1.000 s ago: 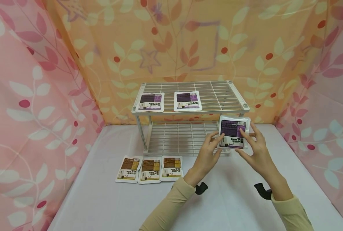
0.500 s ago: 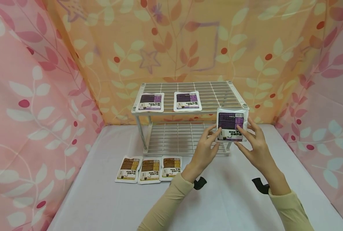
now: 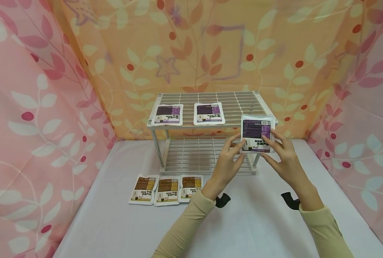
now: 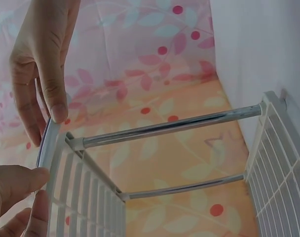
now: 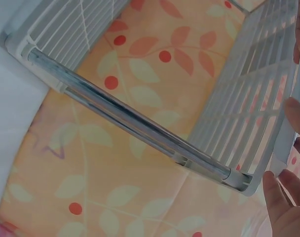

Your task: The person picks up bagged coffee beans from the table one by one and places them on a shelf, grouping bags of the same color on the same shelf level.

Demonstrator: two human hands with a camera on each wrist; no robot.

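A white pouch with a purple label (image 3: pixel 256 129) is held between both hands at the front right corner of the rack's top shelf. My left hand (image 3: pixel 226 161) pinches its left edge, and my right hand (image 3: pixel 283 157) grips its right side with fingers spread along it. Edge-on in the left wrist view, the pouch (image 4: pixel 50 143) sits right at the shelf's rim. Two matching purple pouches, a left one (image 3: pixel 168 114) and a middle one (image 3: pixel 209 114), lie on the top shelf (image 3: pixel 234 104) near its front edge.
The white two-tier wire rack has a lower shelf (image 3: pixel 191 154) and metal posts (image 4: pixel 174 124). Three brown-label pouches (image 3: pixel 168 190) lie in a row on the white table (image 3: pixel 114 229), in front left of the rack. Patterned cloth (image 3: pixel 114 53) hangs behind and at both sides.
Both hands have raised the purple pouch and carried it slightly left and toward the rack, from below the top shelf's front edge to overlapping its corner. The other pouches stay put.
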